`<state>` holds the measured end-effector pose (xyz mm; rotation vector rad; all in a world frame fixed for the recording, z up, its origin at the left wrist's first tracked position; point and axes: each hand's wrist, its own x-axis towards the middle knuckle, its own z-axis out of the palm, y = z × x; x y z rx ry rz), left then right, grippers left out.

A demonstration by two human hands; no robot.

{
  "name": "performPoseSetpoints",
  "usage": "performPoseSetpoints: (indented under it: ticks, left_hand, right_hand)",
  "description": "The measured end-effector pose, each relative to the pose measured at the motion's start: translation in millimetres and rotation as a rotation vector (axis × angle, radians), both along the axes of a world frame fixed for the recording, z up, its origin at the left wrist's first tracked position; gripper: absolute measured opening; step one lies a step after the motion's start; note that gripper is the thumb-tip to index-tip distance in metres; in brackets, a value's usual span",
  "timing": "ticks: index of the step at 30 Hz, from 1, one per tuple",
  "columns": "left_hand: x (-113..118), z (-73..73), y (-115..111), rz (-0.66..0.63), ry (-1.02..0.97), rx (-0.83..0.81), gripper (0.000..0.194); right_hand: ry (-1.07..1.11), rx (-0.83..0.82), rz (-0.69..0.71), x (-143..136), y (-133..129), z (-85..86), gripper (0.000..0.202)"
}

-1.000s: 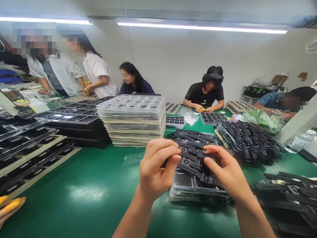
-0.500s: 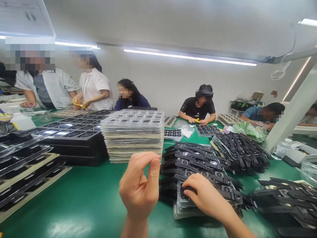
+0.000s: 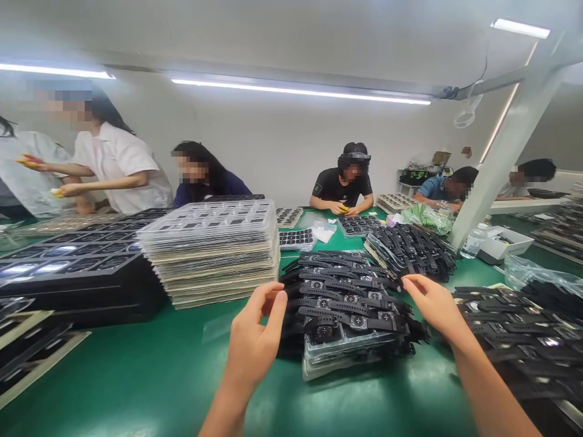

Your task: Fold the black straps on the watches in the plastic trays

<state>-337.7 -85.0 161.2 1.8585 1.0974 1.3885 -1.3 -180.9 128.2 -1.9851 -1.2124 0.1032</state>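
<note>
Black watches (image 3: pixel 358 322) overlap, straps (image 3: pixel 315 312) perforated; left fingers (image 3: pixel 276 315) stand slightly apart; right fingers (image 3: pixel 419 286), poorly seen, I cannot tell.

Pale wall (image 3: pixel 273 145); long tube light (image 3: pixel 300 91); green tabletop (image 3: pixel 150 376); slanted white post (image 3: pixel 510 149).

watches (image 3: pixel 350 299) on trays (image 3: pixel 341 355); tray stack (image 3: pixel 209 258) left; bottle (image 3: pixel 473 241) behind, right

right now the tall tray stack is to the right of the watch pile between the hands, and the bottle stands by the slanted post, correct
Not quite: the tall tray stack is to the left of the watch pile between the left hand and right hand, as the head view shows. The bottle does stand by the slanted post.
</note>
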Motion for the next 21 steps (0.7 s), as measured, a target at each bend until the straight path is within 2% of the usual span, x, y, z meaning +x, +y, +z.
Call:
performPoseSetpoints:
  ticks: [3, 6, 9, 13, 15, 21]
  left_hand:
    - [4.0, -23.2, -1.4, -0.081, 0.151, -0.304, 0.046]
    - [12.3, -43.1, -8.2, -0.148, 0.178, -0.468, 0.054]
    - [23.6, -56.9, -14.0, -0.156, 0.144, -0.511, 0.057]
    - [36.1, -71.6, -15.6, -0.036, -0.011, -0.514, 0.063]
    - [40.3, -78.9, -15.2, -0.001, -0.081, -0.521, 0.065]
    - [45.3, -91.3, -12.8, -0.036, -0.331, -0.647, 0.064]
  right_hand:
    - [0.015, -0.138, 0.048, 13.9, 7.5, -7.8, 0.025]
    - [0.012, -0.259, 0.084, 10.1, 25.5, -14.7, 0.026]
    - [0.014, -0.349, 0.106, 3.4, 41.5, -17.6, 0.027]
    - [0.064, -0.371, 0.097, 1.3, 52.5, -20.9, 0.024]
    - [0.122, -0.349, 0.085, 2.4, 55.6, -24.5, 0.025]
    - [0.406, -0.178, 0.105, 5.0, 63.1, -42.0, 0.03]
